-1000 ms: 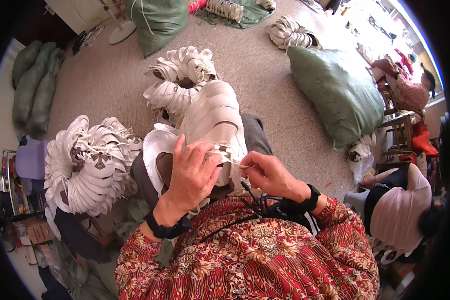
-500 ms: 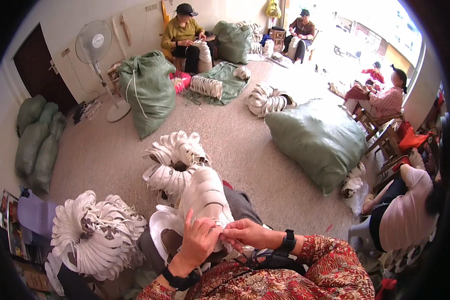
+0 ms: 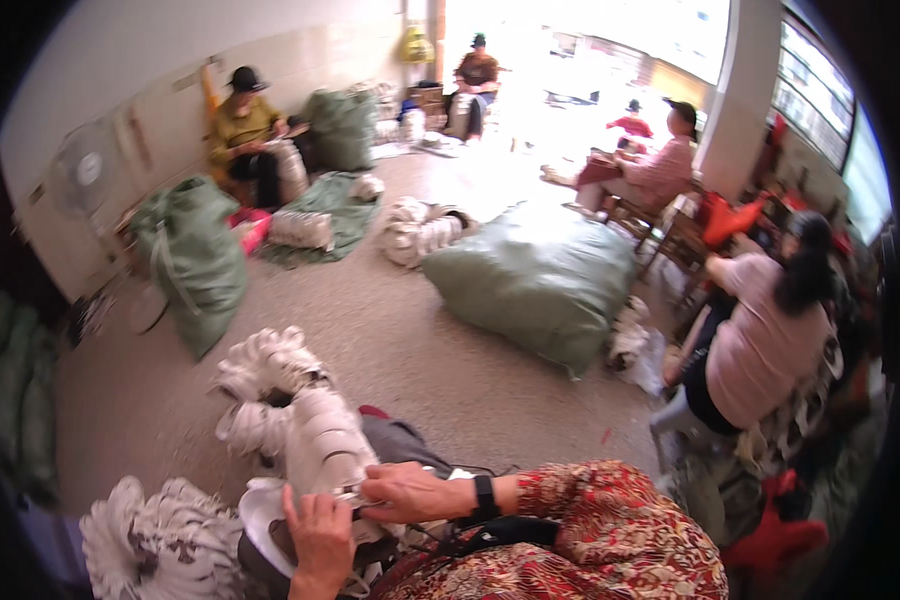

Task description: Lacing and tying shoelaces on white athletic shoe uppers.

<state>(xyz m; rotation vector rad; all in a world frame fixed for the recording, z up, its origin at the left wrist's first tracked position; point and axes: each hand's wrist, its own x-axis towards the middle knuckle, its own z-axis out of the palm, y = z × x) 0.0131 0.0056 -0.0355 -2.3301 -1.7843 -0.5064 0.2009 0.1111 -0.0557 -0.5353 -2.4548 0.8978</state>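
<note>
A long stack of nested white pieces that look like shoe uppers (image 3: pixel 332 440) leans away from my lap. Both hands meet at its near end. My left hand (image 3: pixel 322 540) has its fingers bent over the edge of the nearest upper. From the right, my right hand (image 3: pixel 410 492) reaches across with fingertips pinched on the same edge; the exact spot between them is too small to make out. Beside my left hand sits a loose white upper (image 3: pixel 257 500) with a dark inside. Past the stack, more nested uppers (image 3: pixel 270 362) curve round on the floor.
A heap of white uppers (image 3: pixel 155 540) stands at my left. Green sacks stand about, a large one (image 3: pixel 535 285) ahead and a tied one (image 3: pixel 195 265) further left. A person in pink (image 3: pixel 765 330) sits close on my right; several other people sit further off.
The whole view has turned to the right, so things sit further left in it. My hands stay together at the stack's near end, the right one now lying more across it.
</note>
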